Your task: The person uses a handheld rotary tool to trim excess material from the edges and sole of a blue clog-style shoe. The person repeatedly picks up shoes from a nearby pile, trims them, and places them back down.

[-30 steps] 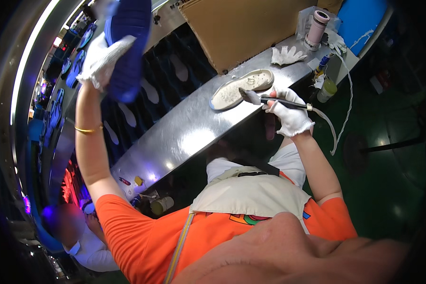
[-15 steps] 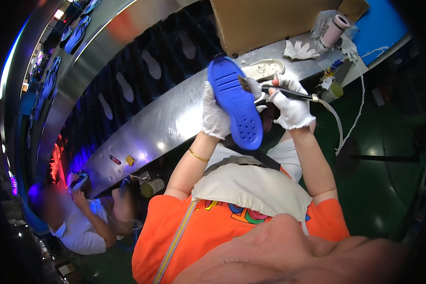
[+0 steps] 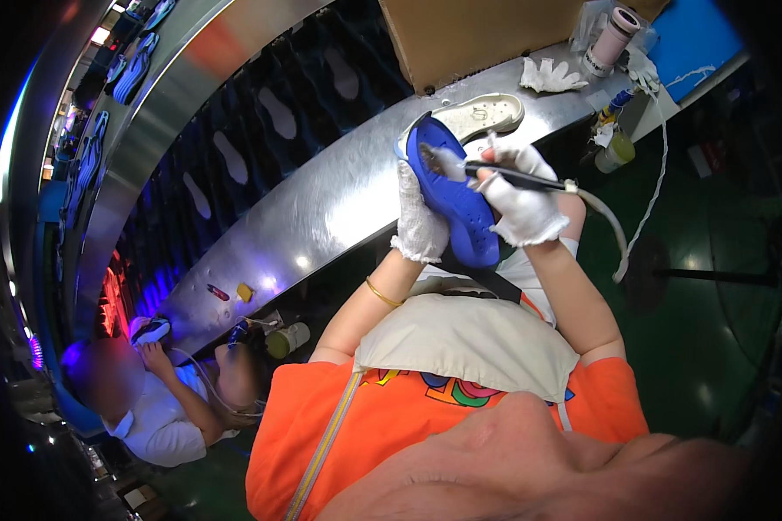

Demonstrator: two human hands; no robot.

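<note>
In a white glove, my left hand (image 3: 420,224) grips a blue shoe sole (image 3: 465,219) along its left side, holding it tilted above the bench's near edge. A row of holes shows in the sole's lower part. My right hand (image 3: 526,204), also gloved with some fingertips bare, is closed round the black handle of a brush (image 3: 520,177). The brush's blurred bristles meet the upper part of the sole, and a pale hose (image 3: 606,213) runs from the handle's end. Just beyond lies a whitish shoe sole (image 3: 488,113) on the metal bench.
The curved metal bench (image 3: 347,204) borders a dark conveyor (image 3: 256,161) carrying insole-shaped pieces. Behind stand a cardboard sheet (image 3: 495,39), a spare glove (image 3: 552,76) and a pink bottle (image 3: 613,43). A jar (image 3: 615,154) hangs at the right. Another person (image 3: 161,408) works at lower left.
The blue sole has moved slightly right and toward me, and tilted so its face turns more edge-on. The brush has shifted to its upper left part, showing more of the whitish sole behind.
</note>
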